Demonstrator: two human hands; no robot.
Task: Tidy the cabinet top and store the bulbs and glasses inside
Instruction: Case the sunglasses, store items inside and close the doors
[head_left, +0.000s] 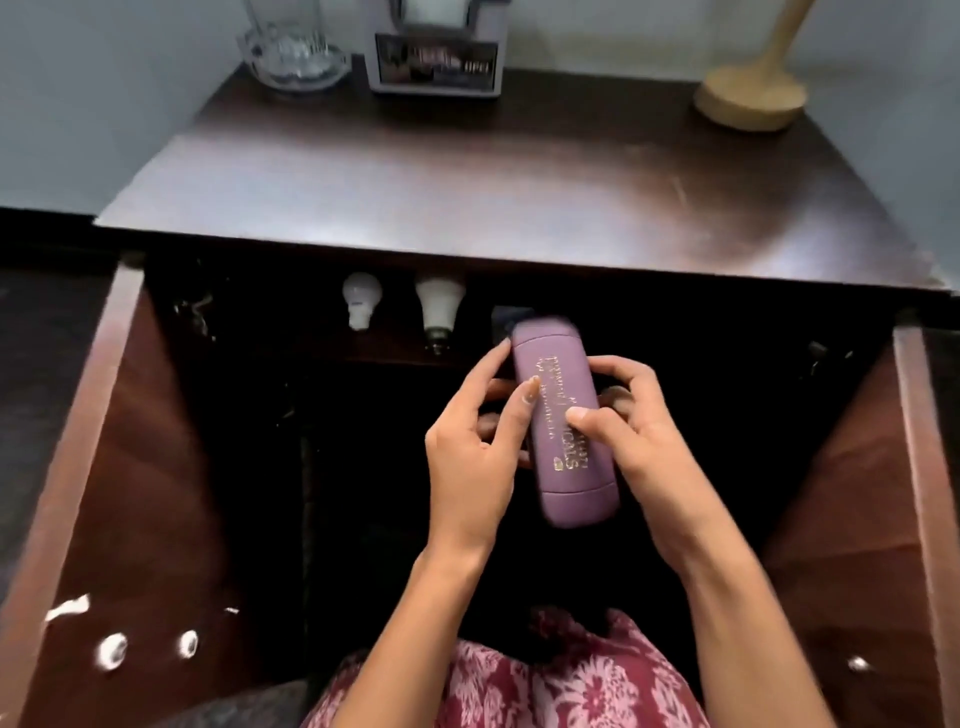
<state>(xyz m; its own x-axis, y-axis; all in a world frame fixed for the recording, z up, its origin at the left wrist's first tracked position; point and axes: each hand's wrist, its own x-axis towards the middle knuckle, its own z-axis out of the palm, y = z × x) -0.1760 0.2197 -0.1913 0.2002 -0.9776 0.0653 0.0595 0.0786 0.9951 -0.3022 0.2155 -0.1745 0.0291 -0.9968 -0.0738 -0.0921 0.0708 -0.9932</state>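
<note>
I hold a purple glasses case (558, 400) with gold lettering in both hands, in front of the open cabinet. My left hand (475, 457) grips its left side, with fingers under it and the forefinger on top. My right hand (631, 431) clasps its right side, thumb on the lid. The case is shut. Two white bulbs (361, 301) (439, 306) lie side by side on the shelf inside the cabinet, caps toward me. A dark object (506, 314) shows just behind the far end of the case.
The dark wooden cabinet top (467, 197) carries a glass vessel (291, 52) at the back left, a small grey box (436, 57) at the back middle and a beige lamp base (750, 98) at the back right. Both cabinet doors (119, 467) (857, 493) stand open.
</note>
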